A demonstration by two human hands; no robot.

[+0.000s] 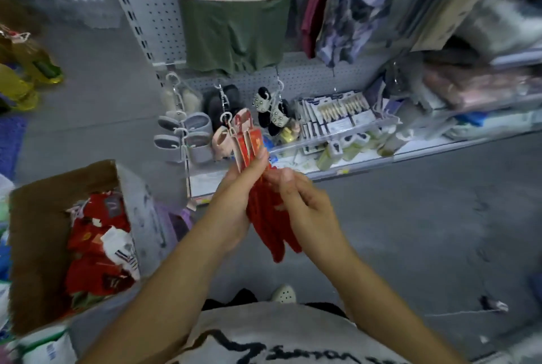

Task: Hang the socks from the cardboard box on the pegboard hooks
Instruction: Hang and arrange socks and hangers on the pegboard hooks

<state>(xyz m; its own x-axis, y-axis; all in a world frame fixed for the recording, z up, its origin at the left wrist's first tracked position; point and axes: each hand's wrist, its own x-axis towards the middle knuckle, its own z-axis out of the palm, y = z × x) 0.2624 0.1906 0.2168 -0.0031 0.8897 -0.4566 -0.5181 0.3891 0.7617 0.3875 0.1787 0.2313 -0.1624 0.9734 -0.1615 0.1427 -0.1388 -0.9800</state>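
A bundle of red socks (pixel 268 225) with red card headers and pale hangers (pixel 245 140) is held up in front of the grey pegboard (pixel 293 76). My left hand (pixel 237 205) grips the bundle from the left, just below the cards. My right hand (pixel 299 202) pinches the red fabric from the right. The open cardboard box (pixel 38 217) stands on the floor at lower left, with several more red sock packs (pixel 96 249) inside. Pegboard hooks (pixel 223 99) below the green shorts carry slippers and shoes.
Green shorts (pixel 231 38) and other clothes hang higher on the pegboard. Grey slippers (pixel 187 134), a pink pair and a black-and-white studded pair (pixel 271 108) hang on the lower hooks. A low shelf (pixel 352 155) with small packaged goods runs to the right. Grey floor lies in front.
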